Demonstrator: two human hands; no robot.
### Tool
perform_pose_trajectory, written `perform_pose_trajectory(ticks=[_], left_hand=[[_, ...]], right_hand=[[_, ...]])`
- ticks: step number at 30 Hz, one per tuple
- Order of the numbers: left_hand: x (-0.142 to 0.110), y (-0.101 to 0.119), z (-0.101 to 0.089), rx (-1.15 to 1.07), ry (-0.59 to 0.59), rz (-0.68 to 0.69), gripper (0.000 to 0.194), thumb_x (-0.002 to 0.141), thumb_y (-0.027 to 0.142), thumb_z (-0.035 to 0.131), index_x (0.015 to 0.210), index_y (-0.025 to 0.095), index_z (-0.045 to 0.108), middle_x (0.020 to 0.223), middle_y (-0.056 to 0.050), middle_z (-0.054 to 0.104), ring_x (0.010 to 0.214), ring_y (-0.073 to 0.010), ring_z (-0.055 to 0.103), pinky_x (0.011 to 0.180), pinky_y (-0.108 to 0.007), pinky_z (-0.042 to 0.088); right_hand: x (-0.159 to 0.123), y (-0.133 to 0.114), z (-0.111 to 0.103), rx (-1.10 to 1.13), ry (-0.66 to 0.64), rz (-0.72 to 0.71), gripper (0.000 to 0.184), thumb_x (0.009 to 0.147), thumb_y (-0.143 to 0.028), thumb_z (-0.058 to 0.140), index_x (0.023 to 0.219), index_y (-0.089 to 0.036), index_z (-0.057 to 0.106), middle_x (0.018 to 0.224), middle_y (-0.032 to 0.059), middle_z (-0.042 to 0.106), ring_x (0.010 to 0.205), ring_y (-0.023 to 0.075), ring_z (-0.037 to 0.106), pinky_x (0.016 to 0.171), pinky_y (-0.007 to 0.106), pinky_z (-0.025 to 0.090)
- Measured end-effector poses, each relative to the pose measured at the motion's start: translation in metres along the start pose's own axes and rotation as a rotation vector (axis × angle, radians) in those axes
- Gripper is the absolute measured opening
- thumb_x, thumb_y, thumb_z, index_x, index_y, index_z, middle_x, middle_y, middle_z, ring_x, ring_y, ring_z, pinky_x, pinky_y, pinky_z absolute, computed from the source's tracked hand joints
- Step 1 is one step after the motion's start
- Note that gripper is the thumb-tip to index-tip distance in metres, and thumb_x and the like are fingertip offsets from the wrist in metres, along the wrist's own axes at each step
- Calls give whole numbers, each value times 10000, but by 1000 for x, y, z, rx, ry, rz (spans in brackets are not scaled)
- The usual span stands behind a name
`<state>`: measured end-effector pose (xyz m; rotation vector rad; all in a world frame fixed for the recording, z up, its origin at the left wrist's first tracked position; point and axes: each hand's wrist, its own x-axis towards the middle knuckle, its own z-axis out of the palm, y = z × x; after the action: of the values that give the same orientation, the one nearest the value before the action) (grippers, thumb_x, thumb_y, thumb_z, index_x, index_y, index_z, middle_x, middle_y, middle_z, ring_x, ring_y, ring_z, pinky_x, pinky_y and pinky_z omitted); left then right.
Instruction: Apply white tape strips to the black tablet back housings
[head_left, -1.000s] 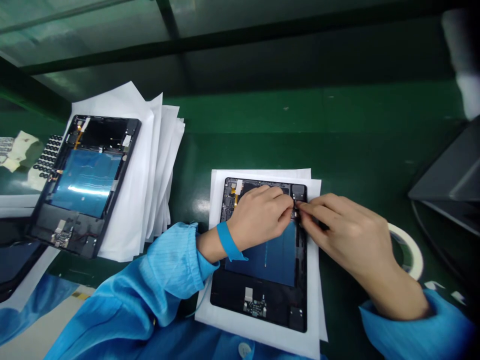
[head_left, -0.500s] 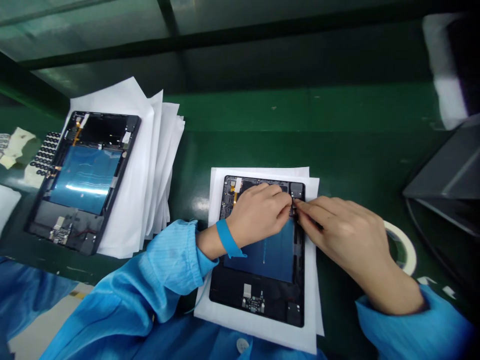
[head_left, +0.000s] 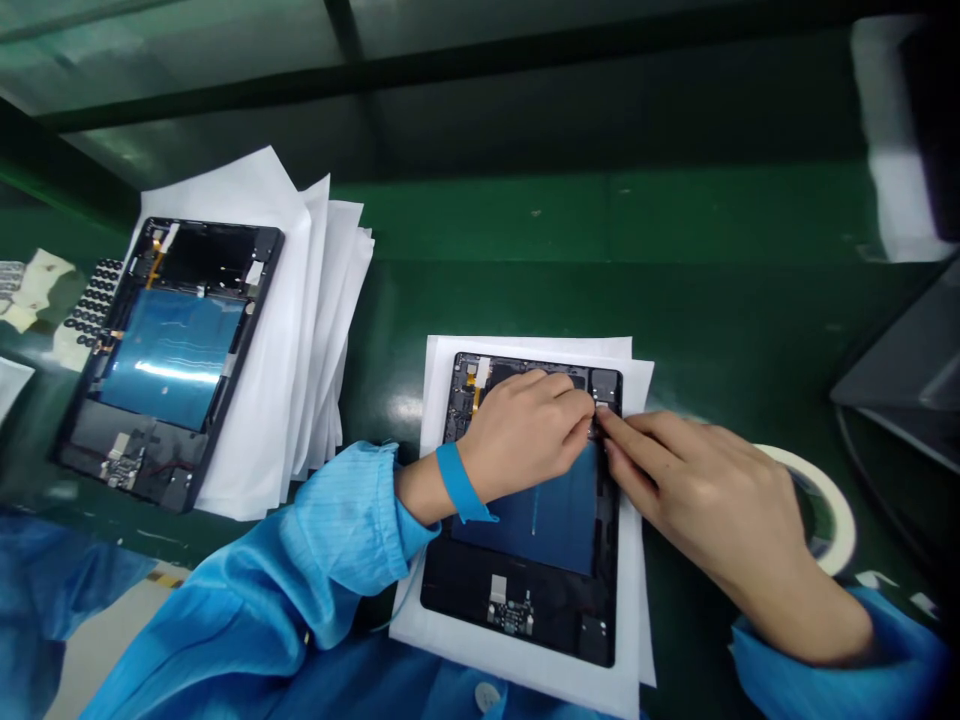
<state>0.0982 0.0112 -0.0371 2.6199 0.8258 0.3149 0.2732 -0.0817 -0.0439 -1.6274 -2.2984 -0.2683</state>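
Note:
An opened tablet (head_left: 517, 545) lies on white sheets (head_left: 442, 630) in front of me, its inner parts and blue battery area showing. My left hand (head_left: 529, 430) reaches across its upper half, wearing a blue wrist strap (head_left: 459, 482). The fingers are curled into a pinch near the tablet's upper right corner; what they grip is hidden. From the right, my right hand (head_left: 705, 490) meets it there, thumb and forefinger closed at the tablet's right edge. Anything between those fingertips is too small to make out.
To the left, a second opened tablet (head_left: 169, 360) rests on a stack of white sheets (head_left: 292, 330). Beside it are strips of round black stickers (head_left: 94, 310). A roll of tape (head_left: 836, 510) lies by my right wrist, with a grey stand (head_left: 900, 360) behind. Another blue sleeve (head_left: 60, 590) shows at lower left.
Both hands stay at the tablet's upper right corner, with slight finger shifts of the right hand. At far left, a dark device on white sheets has moved out of view.

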Motion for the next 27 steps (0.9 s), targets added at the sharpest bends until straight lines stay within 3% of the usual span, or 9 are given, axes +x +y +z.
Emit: perform_pose_trajectory(ticks=[4, 13, 20, 27], left_hand=[[1, 0, -1, 1, -30, 4, 249, 1009, 235, 471, 867, 163, 662, 867, -46, 660, 804, -198, 588, 779, -343, 493], [5, -2, -2, -2, 17, -25, 201, 982, 203, 519, 834, 168, 650, 805, -29, 647, 777, -183, 568, 763, -312, 462], [6, -7, 2, -78, 95, -24, 180, 939, 137, 557, 776, 177, 622, 757, -2, 637, 750, -155, 576, 787, -293, 452], [5, -8, 3, -64, 94, -34, 162, 936, 169, 580, 790, 175, 648, 740, -3, 621, 727, -162, 545, 761, -292, 440]], right_hand=[[1, -3, -4, -48, -52, 7, 260, 950, -220, 557, 1155, -124, 686, 862, 46, 684, 638, 147, 509, 661, 327, 366], [6, -5, 6, -88, -18, 66, 292, 959, -228, 523, 1181, -122, 680, 865, 37, 676, 647, 146, 515, 646, 328, 348], [2, 3, 18, 74, 109, 58, 280, 972, -246, 524, 1178, -125, 671, 908, 37, 691, 728, 147, 566, 690, 304, 379], [-1, 3, 13, 23, 37, 12, 274, 975, -239, 505, 1170, -144, 673, 926, 45, 682, 739, 162, 572, 681, 333, 374]])
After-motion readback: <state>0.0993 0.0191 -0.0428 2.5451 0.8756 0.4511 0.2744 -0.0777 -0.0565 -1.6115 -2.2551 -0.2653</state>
